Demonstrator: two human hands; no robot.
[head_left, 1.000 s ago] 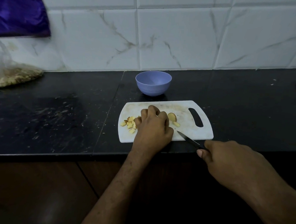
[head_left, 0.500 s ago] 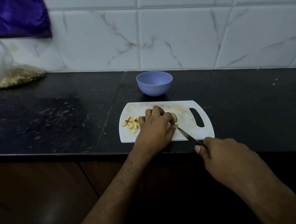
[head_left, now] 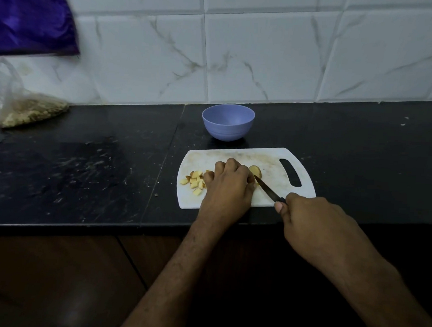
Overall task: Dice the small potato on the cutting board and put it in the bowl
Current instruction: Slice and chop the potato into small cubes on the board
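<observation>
A white cutting board (head_left: 272, 163) lies on the black counter. My left hand (head_left: 230, 186) rests on it, fingers curled down on a piece of potato (head_left: 255, 170) that shows past the fingertips. Several yellow potato dice (head_left: 195, 181) lie in a pile on the board's left side, beside my left hand. My right hand (head_left: 312, 218) grips the dark handle of a knife (head_left: 267, 189) at the board's front right corner; its blade tip touches the potato piece next to my left fingers. The purple bowl (head_left: 227, 122) stands just behind the board, with nothing visible inside.
A clear plastic bag of tan grains (head_left: 25, 111) lies at the far left against the tiled wall. A purple cloth (head_left: 30, 16) hangs above it. The black counter (head_left: 84, 169) is scuffed, its front edge running just under my wrists.
My left hand shifted right from the diced pile onto the potato piece. My right hand brought the knife up and left, so the blade tip now meets that piece.
</observation>
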